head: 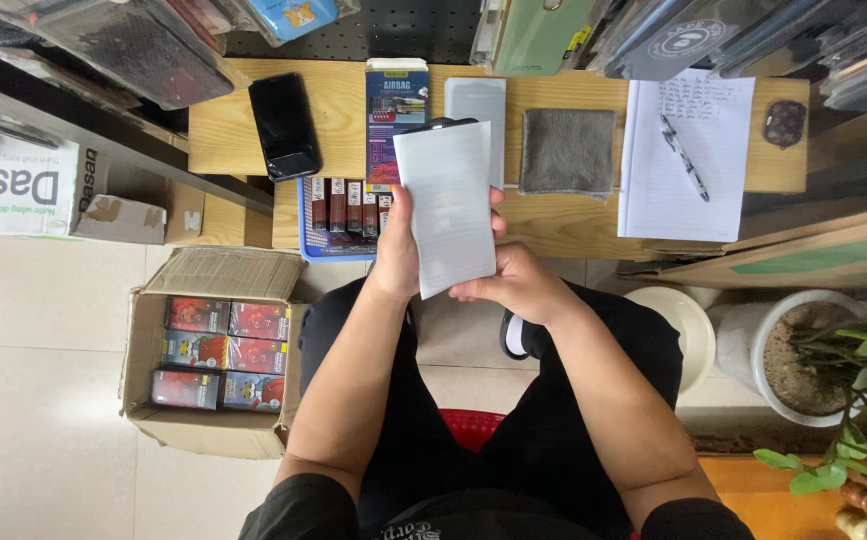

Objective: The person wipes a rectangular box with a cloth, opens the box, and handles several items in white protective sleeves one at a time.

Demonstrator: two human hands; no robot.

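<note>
Head view: the left hand (397,255) has its grip closed round a dark phone (441,125), which is mostly hidden behind a pale protector sheet (447,205) held above the lap, just in front of the wooden worktop (339,110). The right hand (516,285) pinches the sheet's lower edge. Beyond the sheet on the worktop lie a grey cloth (568,152) and a black phone (285,125).
</note>
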